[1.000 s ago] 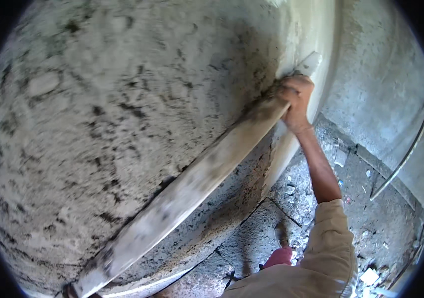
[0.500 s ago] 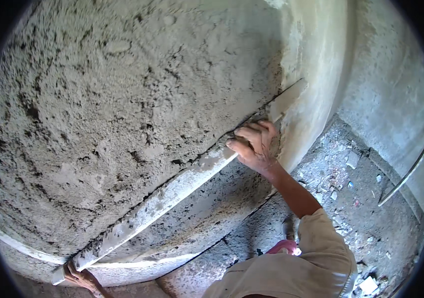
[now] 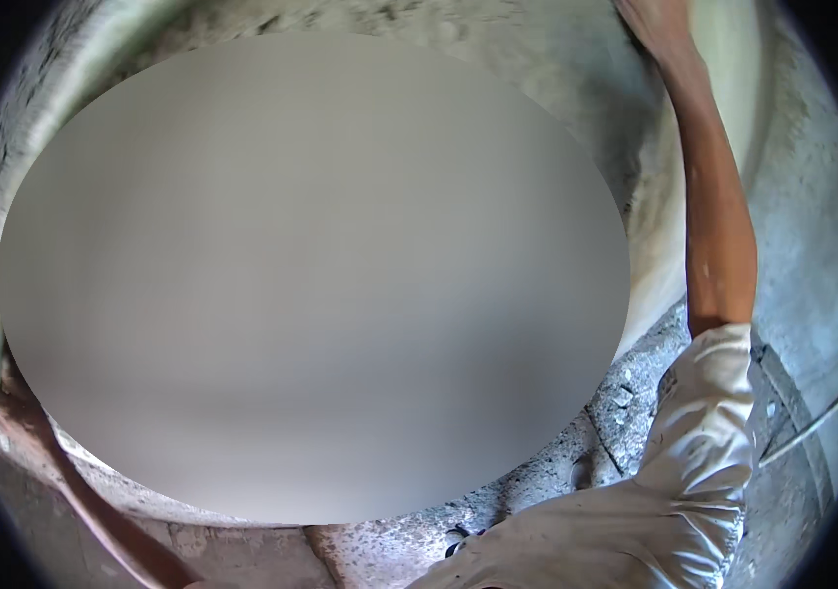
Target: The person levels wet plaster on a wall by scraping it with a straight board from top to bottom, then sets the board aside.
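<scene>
The left hand (image 3: 15, 410), low at the left, grasps the near end of a long pale straightedge board (image 3: 44, 120). The right hand (image 3: 662, 29) is stretched to the far side and cut by the upper edge; its fingers are out of sight, so I cannot tell whether it grips anything.

The board runs away from the left hand up the far left, its long axis leading away from the person and leaning right as it goes; the lens bends it into an arc. It leaves view well left of the right hand, so any meeting of the two is hidden. The left hand is plainly the nearer to its visible length.

The right forearm (image 3: 718, 216) rises from a pale sleeve (image 3: 704, 402), passing in front of a smooth, light band of wall (image 3: 659, 255). Rough grey plaster (image 3: 380, 20) shows at the far side, while a broad oval blur hides the middle. Farther right stand a grey wall (image 3: 811, 187) and a thin rod (image 3: 816, 422); rubble-strewn ground (image 3: 635, 378) lies nearer.
</scene>
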Demonstrator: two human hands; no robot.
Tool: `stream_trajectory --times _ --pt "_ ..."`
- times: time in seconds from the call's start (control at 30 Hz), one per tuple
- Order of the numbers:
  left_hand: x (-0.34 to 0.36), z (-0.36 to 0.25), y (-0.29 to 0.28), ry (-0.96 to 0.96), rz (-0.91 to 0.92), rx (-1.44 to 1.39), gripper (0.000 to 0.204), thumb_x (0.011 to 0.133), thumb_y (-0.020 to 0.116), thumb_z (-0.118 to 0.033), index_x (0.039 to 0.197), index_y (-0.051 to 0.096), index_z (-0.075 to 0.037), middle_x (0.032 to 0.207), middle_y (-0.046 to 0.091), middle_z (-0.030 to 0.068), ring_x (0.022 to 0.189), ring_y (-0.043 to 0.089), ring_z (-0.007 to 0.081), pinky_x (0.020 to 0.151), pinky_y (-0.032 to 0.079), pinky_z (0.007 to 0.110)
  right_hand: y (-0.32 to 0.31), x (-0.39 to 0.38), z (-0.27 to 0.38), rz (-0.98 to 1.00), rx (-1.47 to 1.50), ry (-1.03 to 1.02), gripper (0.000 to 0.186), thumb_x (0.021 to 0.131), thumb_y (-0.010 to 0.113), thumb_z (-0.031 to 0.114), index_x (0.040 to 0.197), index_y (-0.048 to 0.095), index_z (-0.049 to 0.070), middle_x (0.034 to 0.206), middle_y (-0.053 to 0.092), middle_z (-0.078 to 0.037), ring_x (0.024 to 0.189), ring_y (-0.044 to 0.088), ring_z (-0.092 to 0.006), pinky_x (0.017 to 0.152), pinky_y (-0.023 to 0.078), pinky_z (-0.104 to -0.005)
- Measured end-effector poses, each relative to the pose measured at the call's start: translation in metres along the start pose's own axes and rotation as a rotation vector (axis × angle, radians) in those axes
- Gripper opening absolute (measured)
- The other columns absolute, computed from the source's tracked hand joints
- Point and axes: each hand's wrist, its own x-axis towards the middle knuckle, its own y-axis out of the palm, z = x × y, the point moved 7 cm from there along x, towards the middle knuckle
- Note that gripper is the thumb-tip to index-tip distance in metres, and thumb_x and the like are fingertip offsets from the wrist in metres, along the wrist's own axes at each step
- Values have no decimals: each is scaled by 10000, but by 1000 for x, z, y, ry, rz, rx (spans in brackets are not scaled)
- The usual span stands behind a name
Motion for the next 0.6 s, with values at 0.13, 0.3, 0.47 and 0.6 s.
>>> stream_trajectory --times 0.13,0.3,0.47,0.6 --pt "-111 -78 -35 53 23 -186 338 866 570 -182 1138 453 -18 1038 538 157 991 523 297 852 454 455 -16 -123 22 228 -113 56 263 692 590 145 936 597 47 846 599 -127 841 539 -323 763 387 -422" --pt "-259 -131 -87 -8 136 -387 391 780 645 -37 1125 462 -60 1039 522 137 934 509 291 781 420 448 -77 -276 73 439 200 442 205 754 495 242 823 518 51 816 555 -123 785 513 -314 729 377 -452" --pt "-232 -126 -76 -21 240 -425 286 884 508 -122 1166 469 -91 1104 487 126 1015 455 293 856 366 477 -74 -250 85 440 31 214 177 767 580 185 922 601 100 955 568 -122 993 488 -326 879 320 -503" --pt "-140 -73 -54 -159 107 -351 331 855 563 -167 1151 488 -40 1040 522 172 976 478 366 855 354 495 -16 -104 52 391 -185 102 325 750 598 150 1071 561 118 994 556 -117 993 480 -314 813 343 -454"
